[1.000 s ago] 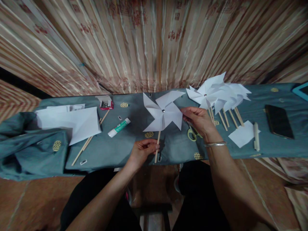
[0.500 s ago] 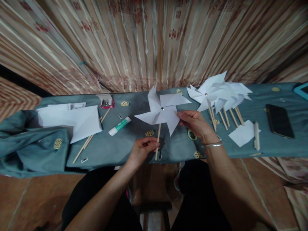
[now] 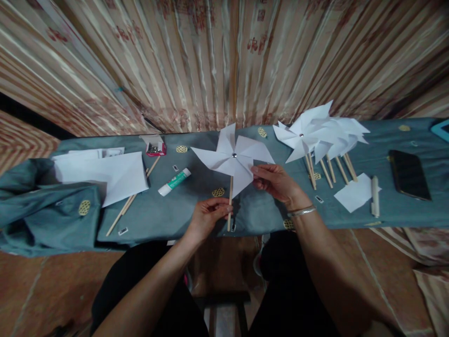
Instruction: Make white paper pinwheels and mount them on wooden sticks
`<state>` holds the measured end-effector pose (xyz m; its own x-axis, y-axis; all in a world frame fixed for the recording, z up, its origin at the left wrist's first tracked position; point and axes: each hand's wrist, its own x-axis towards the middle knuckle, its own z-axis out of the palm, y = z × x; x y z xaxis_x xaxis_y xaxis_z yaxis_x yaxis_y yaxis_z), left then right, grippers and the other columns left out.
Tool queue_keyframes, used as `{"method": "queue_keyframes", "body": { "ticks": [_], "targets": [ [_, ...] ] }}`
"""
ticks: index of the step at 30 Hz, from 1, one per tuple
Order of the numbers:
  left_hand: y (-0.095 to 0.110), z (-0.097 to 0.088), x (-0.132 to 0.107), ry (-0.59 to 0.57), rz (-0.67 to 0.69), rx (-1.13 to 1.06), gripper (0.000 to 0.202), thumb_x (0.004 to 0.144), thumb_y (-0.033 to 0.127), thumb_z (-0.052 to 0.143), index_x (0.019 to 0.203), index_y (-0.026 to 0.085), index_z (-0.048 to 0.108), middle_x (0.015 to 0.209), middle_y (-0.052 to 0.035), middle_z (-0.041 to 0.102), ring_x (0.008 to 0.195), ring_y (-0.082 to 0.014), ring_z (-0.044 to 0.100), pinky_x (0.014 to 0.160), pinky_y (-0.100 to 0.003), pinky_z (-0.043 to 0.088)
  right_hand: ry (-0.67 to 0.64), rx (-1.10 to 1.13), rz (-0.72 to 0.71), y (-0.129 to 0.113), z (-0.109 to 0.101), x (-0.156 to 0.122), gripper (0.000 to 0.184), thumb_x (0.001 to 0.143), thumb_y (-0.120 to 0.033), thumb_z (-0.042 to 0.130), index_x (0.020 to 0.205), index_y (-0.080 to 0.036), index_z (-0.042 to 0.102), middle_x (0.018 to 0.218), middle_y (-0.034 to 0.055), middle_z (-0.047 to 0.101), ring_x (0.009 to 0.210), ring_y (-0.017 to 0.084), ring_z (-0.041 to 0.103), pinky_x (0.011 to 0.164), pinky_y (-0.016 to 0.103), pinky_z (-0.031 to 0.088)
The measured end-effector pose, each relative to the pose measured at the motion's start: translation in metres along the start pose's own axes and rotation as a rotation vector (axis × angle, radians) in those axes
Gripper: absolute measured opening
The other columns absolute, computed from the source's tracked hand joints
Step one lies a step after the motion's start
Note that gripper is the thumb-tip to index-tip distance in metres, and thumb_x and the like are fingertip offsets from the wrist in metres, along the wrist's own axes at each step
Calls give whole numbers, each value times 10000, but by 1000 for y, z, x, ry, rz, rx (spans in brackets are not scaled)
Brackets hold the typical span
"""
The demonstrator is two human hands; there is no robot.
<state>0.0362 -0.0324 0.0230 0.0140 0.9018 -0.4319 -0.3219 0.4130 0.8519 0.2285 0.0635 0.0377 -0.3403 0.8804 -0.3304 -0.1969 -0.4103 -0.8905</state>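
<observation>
A white paper pinwheel (image 3: 224,161) with a silver pin at its centre is held up above the table, its wooden stick (image 3: 230,187) pointing down toward me. My left hand (image 3: 210,215) pinches the lower part of that stick between thumb and fingers. At the pinwheel's lower right edge, my right hand (image 3: 273,181) has its thumb and fingers closed against a paper blade. Several finished-looking white pinwheels (image 3: 315,133) lie overlapped on the right, their sticks toward me.
A glue stick (image 3: 174,182), an open red box of pins (image 3: 155,148), wooden sticks (image 3: 122,215) and white paper sheets (image 3: 122,173) lie to the left. On the right are a paper piece (image 3: 352,194), a white pen (image 3: 375,196) and a phone (image 3: 409,175). A patterned curtain (image 3: 210,61) hangs behind.
The pinwheel's blades have turned about the pin. My right hand has shifted slightly left and down with the blade edge; my left hand keeps hold of the stick.
</observation>
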Motion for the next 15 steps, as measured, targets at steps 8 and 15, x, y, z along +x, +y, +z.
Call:
{"method": "queue_keyframes", "body": {
  "ticks": [8,15],
  "targets": [
    [-1,1,-1,8,-10,-7,387,430,394,917,683,158,745,577,6,680,537,-112,597,578,-238,500,-59,-57,6,5,10,-3,380,567,-489,870,615,-149,708,589,-8,670,466,36,506,430,162,384],
    [0,-1,1,12,-1,-8,386,432,387,917,693,157,751,582,4,688,535,-111,598,571,-232,493,-99,-161,47,6,12,-7,418,599,-552,829,676,-152,737,674,29,729,497,46,543,478,176,426]
  ]
}}
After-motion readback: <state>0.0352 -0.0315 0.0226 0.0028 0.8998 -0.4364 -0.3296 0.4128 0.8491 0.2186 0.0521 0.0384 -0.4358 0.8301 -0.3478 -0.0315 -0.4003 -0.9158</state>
